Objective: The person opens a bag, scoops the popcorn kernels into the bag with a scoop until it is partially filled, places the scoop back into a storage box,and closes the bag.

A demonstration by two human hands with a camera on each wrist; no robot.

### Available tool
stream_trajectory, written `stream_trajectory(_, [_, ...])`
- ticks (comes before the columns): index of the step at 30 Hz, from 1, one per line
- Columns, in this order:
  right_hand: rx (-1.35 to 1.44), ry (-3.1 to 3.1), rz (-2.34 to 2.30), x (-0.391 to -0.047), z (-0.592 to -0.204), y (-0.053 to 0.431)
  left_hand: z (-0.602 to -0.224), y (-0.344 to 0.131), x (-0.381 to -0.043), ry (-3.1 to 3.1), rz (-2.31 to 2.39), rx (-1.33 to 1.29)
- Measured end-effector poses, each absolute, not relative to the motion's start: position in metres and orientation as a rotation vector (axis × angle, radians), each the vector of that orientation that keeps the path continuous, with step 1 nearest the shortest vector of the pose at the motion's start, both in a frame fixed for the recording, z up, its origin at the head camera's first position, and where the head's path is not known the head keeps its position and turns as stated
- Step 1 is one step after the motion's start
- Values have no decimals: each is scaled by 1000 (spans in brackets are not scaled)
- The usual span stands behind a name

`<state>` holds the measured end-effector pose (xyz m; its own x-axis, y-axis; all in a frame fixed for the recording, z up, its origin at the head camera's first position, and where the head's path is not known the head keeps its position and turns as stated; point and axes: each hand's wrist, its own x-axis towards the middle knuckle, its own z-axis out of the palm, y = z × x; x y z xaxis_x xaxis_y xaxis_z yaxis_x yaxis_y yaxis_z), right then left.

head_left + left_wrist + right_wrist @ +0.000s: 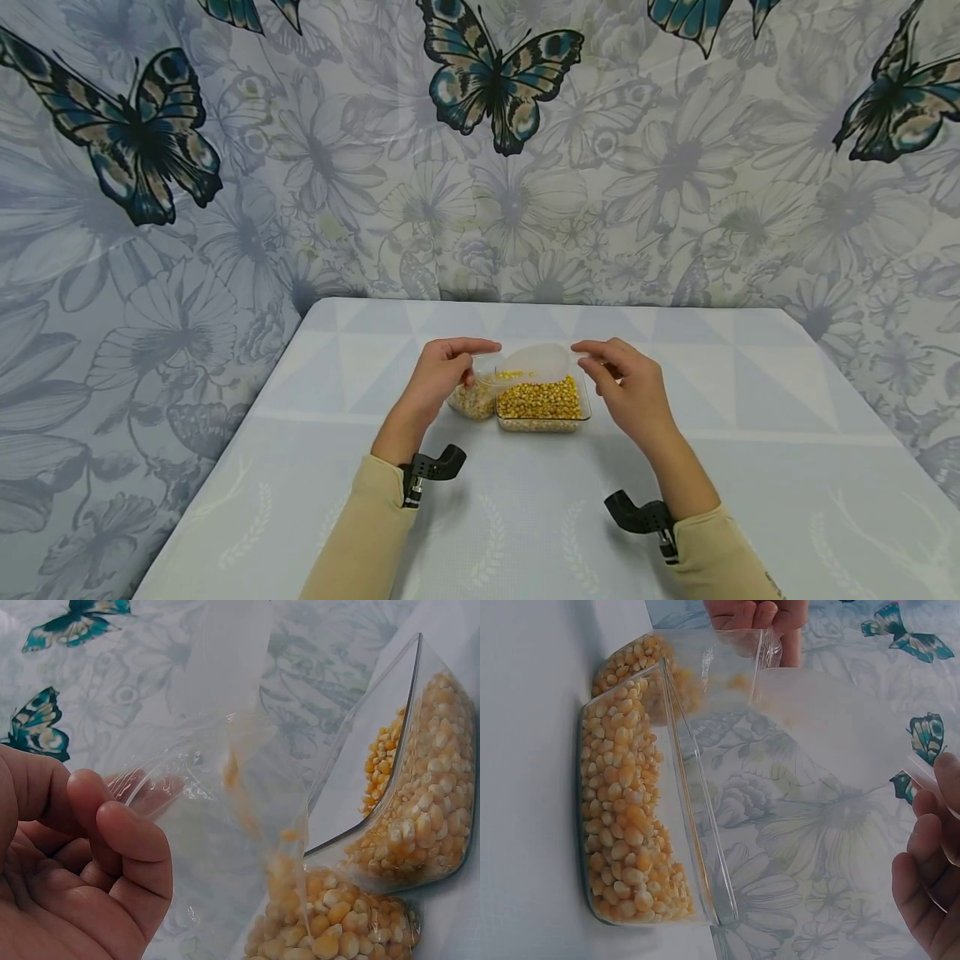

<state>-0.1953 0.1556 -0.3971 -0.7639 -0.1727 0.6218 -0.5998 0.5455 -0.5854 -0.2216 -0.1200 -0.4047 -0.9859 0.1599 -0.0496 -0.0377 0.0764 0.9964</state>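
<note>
At the middle of the table, my left hand (438, 375) pinches the top of a clear plastic bag (202, 847) between thumb and fingers. Corn kernels (337, 922) fill the bag's bottom, which rests on the table. Beside it stands a clear rectangular container (544, 426), heaped with yellow corn kernels (536, 402). My right hand (633, 392) pinches the edge of a translucent white scoop-like plastic piece (840, 720). This piece spans above the container, its far end at the bag's mouth. A few kernels show at that end.
A pale patterned cloth covers the table (480, 517). The wall (337, 167) behind and at the sides carries flowers and butterflies. Each wrist wears a black camera mount, the left mount (435, 467) and the right mount (641, 517).
</note>
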Motion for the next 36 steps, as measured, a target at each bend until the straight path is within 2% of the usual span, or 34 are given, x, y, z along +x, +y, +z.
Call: stream_trajectory(36, [616,-2172,1155,-199,-396,166,-406,-120,-222,2196,2043,119])
